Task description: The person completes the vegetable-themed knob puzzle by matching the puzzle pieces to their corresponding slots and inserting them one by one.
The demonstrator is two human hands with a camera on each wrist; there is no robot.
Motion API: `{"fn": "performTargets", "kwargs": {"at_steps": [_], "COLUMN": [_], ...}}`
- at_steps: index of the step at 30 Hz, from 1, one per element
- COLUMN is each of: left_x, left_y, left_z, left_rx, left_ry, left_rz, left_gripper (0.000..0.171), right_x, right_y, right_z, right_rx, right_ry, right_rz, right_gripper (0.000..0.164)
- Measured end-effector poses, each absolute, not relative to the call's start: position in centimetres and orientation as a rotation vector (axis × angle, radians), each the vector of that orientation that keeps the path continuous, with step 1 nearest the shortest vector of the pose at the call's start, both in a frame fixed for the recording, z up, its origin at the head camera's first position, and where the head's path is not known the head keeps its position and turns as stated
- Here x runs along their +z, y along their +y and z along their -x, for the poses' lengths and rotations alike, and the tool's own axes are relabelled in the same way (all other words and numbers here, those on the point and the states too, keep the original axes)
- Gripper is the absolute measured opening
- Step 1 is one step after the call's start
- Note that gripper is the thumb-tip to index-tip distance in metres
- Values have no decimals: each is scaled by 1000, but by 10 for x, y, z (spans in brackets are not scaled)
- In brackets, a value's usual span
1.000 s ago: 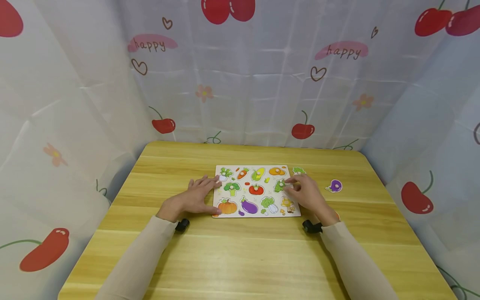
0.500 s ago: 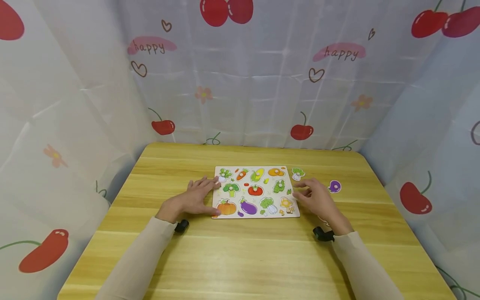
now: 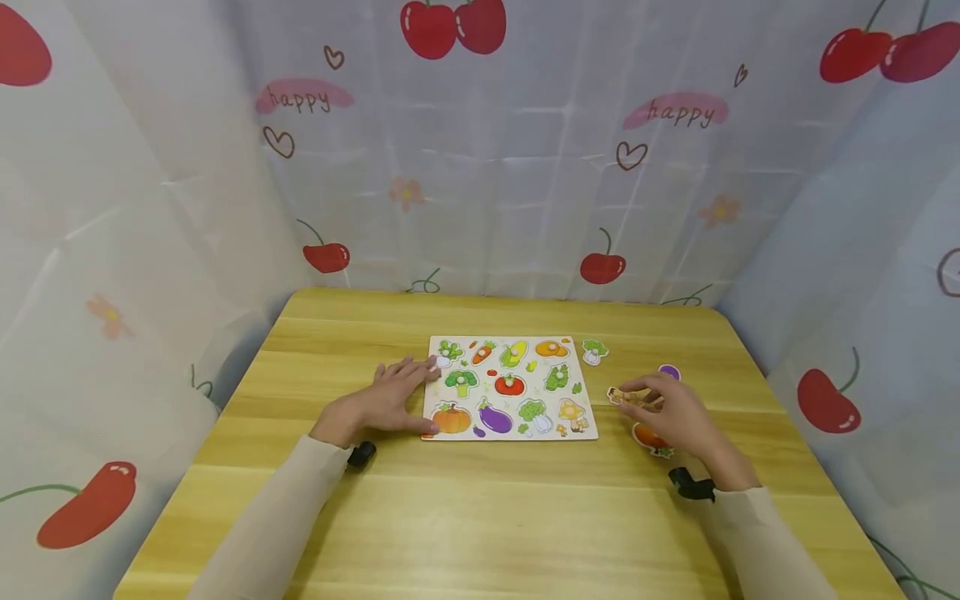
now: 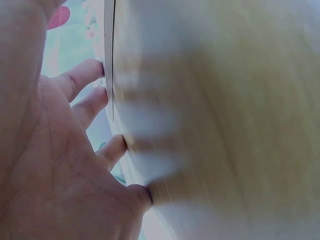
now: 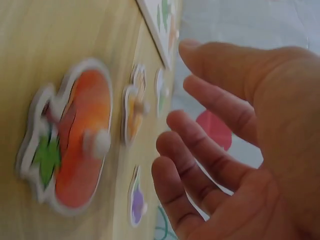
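Observation:
A white puzzle board [image 3: 537, 383] printed with vegetable pictures lies on the table, with several knobbed pieces set in it. My left hand [image 3: 382, 404] is spread at its left edge, with thumb and fingertips at the border. In the left wrist view, the fingers [image 4: 90, 102] meet the board's edge. My right hand [image 3: 686, 421] hovers right of the board, fingers apart around a mushroom piece [image 5: 134, 115] that lies on the table. The right wrist view shows a gap between the fingers [image 5: 170, 182] and that piece's knob. In the head view, the hand partly covers the mushroom piece.
A pumpkin piece [image 3: 649, 437] with a white knob lies under the right wrist. A purple eggplant piece [image 3: 670, 372] is beyond the right hand, and a bok choy piece [image 3: 595, 352] sits by the board's upper right corner. A cherry-printed curtain [image 3: 480, 167] surrounds the table.
My right hand has left the pea piece on the board and moved right to the mushroom piece, uncovering the bok choy and pumpkin pieces. My left hand has stayed put.

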State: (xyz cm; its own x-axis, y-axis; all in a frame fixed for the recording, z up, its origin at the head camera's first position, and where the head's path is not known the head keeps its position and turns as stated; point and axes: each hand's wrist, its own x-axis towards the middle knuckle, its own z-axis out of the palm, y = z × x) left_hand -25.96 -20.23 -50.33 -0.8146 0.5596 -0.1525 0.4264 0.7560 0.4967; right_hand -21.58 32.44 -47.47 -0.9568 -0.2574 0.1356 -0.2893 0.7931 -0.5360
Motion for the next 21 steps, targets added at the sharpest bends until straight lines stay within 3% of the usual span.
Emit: {"fn": "performTargets", "kwargs": {"at_steps": [9,21], "left_x": [-501,-497], "left_y": [-202,-201], "left_z": [259,256], "left_rx": [665,682], "left_ry": [2656,2646], "left_rz": [-760,-749], "left_gripper": [111,109], "right_x": [-478,-486], "right_y": [362,379], "right_z": [199,190], "right_rx": [892,954], "right_ry": [-2983,-3040], "right_rz": [-507,-477], "right_gripper": [30,19]}}
